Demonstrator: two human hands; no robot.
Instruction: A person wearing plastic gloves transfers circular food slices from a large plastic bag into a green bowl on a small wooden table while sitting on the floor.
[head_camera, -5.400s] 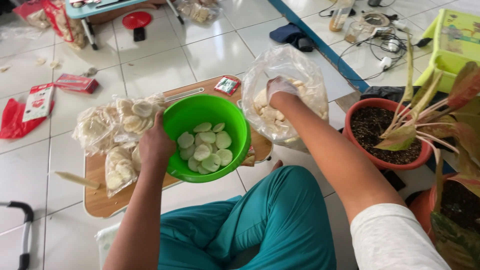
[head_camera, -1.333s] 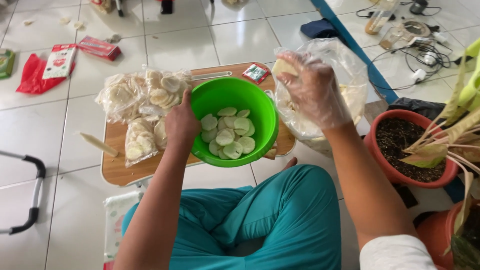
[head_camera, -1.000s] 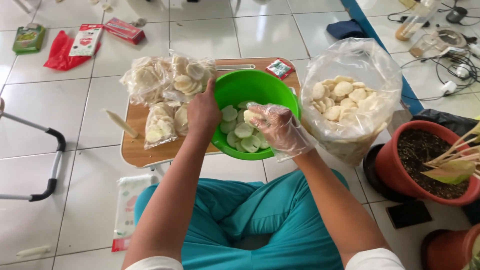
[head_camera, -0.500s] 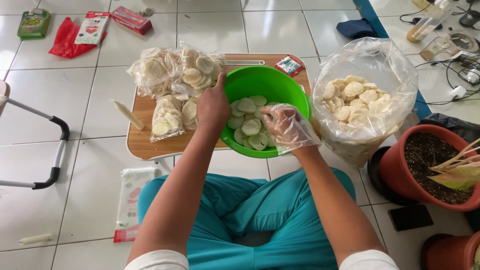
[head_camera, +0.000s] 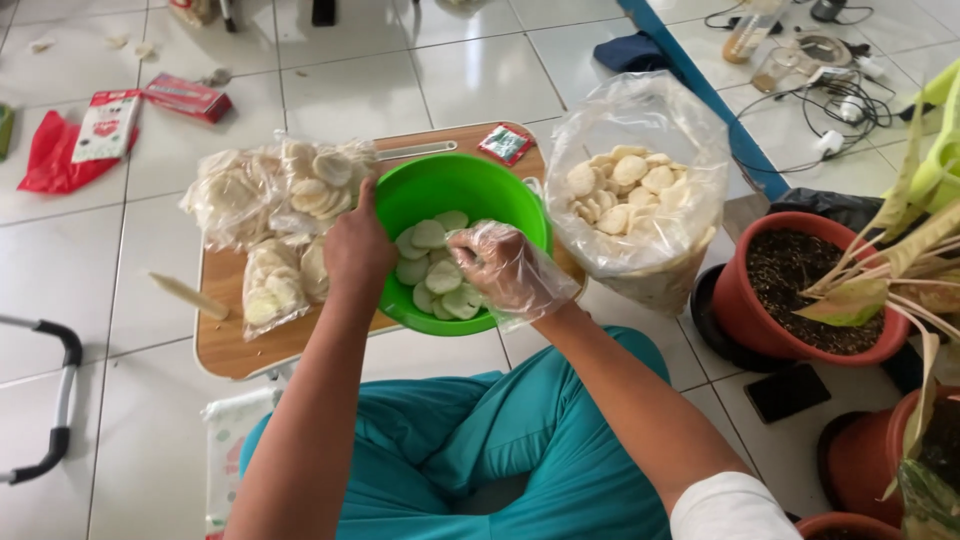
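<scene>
Gloved right hand (head_camera: 505, 268) has swung back from the big clear bag (head_camera: 640, 190) and now sits curled over crackers (head_camera: 436, 272) inside the green bowl (head_camera: 455, 190) on the wooden surface (head_camera: 230, 340), while the bare left hand (head_camera: 357, 250) grips its rim.

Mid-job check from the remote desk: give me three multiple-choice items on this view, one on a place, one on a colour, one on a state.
1. Where is the large clear plastic bag of pale round crackers?
A. To the right of the round green plastic bowl
B. On the person's lap
C. Inside the red plant pot

2. What colour is the bowl?
A. Blue
B. Green
C. White

3. What covers the right hand?
A. Nothing
B. A thick cloth mitten
C. A thin clear plastic glove

Answers:
1 A, it stands right of the bowl, by the low wooden table.
2 B, its rim is bright green.
3 C, the film wrinkles over the fingers; the left hand is bare on the rim.
</scene>
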